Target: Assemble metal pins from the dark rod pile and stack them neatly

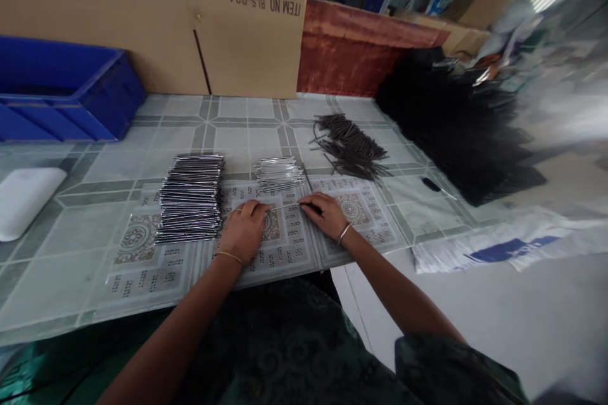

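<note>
Silver rods (279, 174), dark grey sticks (352, 144), plain blue bin (102, 104), grey-and-white tile-patterned tablecloth (235, 137)

The left fingers (257, 208) partly hide the thin rod (285, 206).

Gap btwn L pile (190, 199), mid pile (279, 174)

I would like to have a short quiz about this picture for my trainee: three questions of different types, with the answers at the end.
1. True or false: a thin rod stretches between the left hand and the right hand.
2. Which pile lies nearest to the blue bin? A) the dark sticks; B) the large rod pile; C) the small silver pile.
3. Fill in: the printing on the cardboard appears upside ____.

Key: 1 true; 2 B; 3 down.
</note>
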The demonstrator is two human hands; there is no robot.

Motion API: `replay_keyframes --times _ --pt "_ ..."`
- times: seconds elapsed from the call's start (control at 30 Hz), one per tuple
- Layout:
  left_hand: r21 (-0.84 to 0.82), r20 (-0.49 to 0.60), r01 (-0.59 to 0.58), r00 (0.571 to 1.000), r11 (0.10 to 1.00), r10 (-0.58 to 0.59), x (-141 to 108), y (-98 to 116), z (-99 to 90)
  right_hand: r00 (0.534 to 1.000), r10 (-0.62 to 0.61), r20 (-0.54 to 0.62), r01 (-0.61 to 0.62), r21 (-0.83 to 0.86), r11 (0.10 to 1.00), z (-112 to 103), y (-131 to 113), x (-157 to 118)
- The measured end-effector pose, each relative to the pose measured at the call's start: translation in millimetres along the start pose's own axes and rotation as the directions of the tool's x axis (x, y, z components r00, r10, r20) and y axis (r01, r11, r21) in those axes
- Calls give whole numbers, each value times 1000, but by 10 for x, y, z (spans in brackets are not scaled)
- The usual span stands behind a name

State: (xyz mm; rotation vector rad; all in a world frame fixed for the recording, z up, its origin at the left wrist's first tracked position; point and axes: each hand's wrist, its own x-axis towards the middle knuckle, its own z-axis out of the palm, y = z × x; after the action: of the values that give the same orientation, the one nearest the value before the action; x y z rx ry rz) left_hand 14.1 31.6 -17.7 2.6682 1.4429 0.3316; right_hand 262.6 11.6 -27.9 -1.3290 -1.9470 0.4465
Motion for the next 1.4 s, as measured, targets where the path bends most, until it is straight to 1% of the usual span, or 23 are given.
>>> replay_keyframes --times 0.1,0.3,0.5,0.77,0.87,0.97,1.03,1.13,1.2,1.23,1.27,1.3,1.33,1.4 --pt "1 -4 -3 1000 1000 3 -2 4 -12 1000 -20 11 20 24 1000 14 -11 3" --pt "-18 -2 4 1000 1000 -4 -3 11 -27 1000 17 6 -17 86 996 -5 -20 3" --pt "-16 -1 9 1000 1000 -9 3 3 -17 1000 16 21 -18 81 997 -8 -19 8" --pt "-4 16 6 1000 1000 -6 2 19 -26 1000 -15 8 14 71 997 1 -8 8" --pt "13 26 2 1000 1000 -2 -4 29 -24 999 -16 30 15 31 999 9 10 -1" --pt "3 18 -17 1000 1000 17 -5 10 -19 999 -36 30 38 -52 998 9 30 -14" --pt "-48 -8 -41 999 998 41 2 -11 -21 997 -58 49 65 -137 988 3 15 -11" --pt "-189 -43 -101 995 977 95 14 0 -48 985 -95 146 132 -265 955 0 -87 41" --pt "-350 -103 -104 992 931 73 10 59 -77 971 -124 205 181 -286 941 14 -203 111" --pt "-455 -144 -85 989 887 21 2 101 -89 966 -138 220 196 -269 943 28 -269 153" --pt "-569 -180 -53 982 820 -61 -11 147 -98 963 -151 225 204 -237 950 46 -335 198" --pt "-683 -197 -16 967 730 -162 -28 194 -103 962 -162 221 207 -199 958 70 -400 244" --pt "-783 -189 17 946 622 -264 -51 235 -104 963 -170 208 205 -163 965 99 -460 290" --pt "-910 -142 54 890 410 -433 -106 289 -105 968 -185 169 206 -112 972 179 -567 383"
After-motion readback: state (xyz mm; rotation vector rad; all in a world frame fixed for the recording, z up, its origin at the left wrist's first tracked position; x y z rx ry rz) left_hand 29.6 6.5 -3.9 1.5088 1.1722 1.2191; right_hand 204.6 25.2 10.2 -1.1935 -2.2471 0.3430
